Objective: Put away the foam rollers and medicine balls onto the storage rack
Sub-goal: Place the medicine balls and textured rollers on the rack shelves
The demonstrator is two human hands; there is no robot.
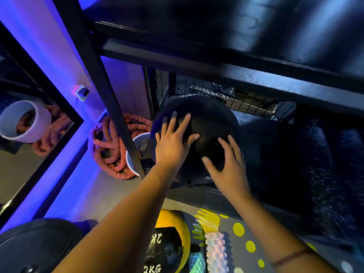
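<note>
A large black medicine ball sits on the lower shelf of the black metal storage rack. My left hand lies on the ball's left side with fingers spread. My right hand is at the ball's front right, fingers straight and spread. On the floor below lie a yellow-and-black medicine ball marked 2KG and a pale ridged foam roller. A second patterned roller lies between them.
A coiled orange battle rope and a white bucket stand left of the rack's upright post. A mirror lines the left wall. A black weight plate lies at bottom left. Dark items fill the shelf's right side.
</note>
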